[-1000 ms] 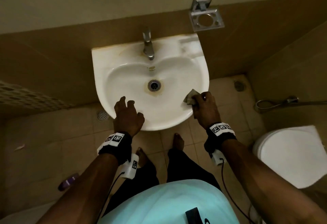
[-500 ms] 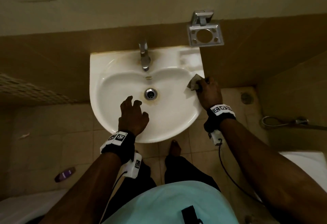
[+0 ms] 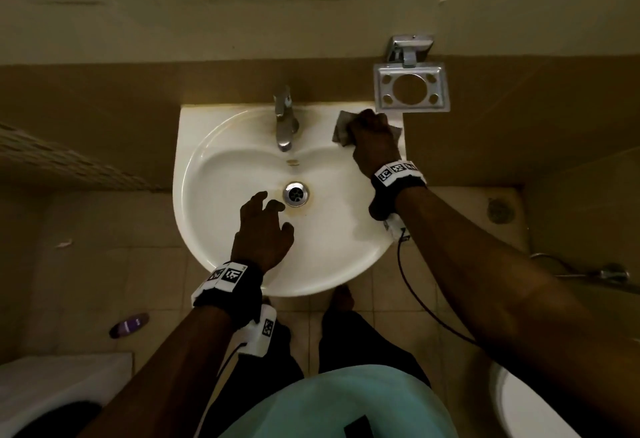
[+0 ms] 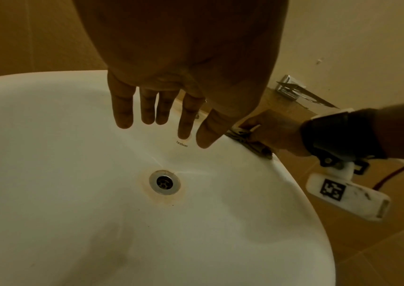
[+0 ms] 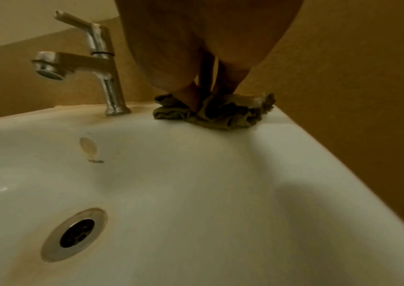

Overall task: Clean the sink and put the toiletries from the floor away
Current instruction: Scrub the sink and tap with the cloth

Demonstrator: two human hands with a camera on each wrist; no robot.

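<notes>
A white wall-hung sink [image 3: 207, 236] [image 4: 49, 212] [image 5: 293, 174] fills the middle, with a brownish ring round its drain [image 3: 295, 193] [image 4: 164, 182] [image 5: 77, 233]. My right hand [image 3: 372, 132] [image 4: 273, 133] grips a crumpled grey-brown cloth [image 3: 341, 127] [image 4: 247, 143] [image 5: 210, 113] on the sink's back right corner, right of the chrome tap [image 3: 284, 119] [image 5: 98, 63]. Over the basin hovers my left hand [image 3: 263, 229] [image 4: 161, 116], fingers straight and spread, holding nothing. A purple bottle [image 3: 129, 325] lies on the floor at the left.
A metal holder [image 3: 411, 89] juts from the wall above the sink's right corner. Part of a white toilet [image 3: 533, 406] shows at the lower right, a hose sprayer [image 3: 606, 273] at the right, a floor drain [image 3: 498, 209] beyond the sink, a white fixture [image 3: 52, 389] at the lower left.
My right hand has carried the cloth from the sink's front right rim along the edge to the back right corner. My left hand moved forward from the front rim over the basin.
</notes>
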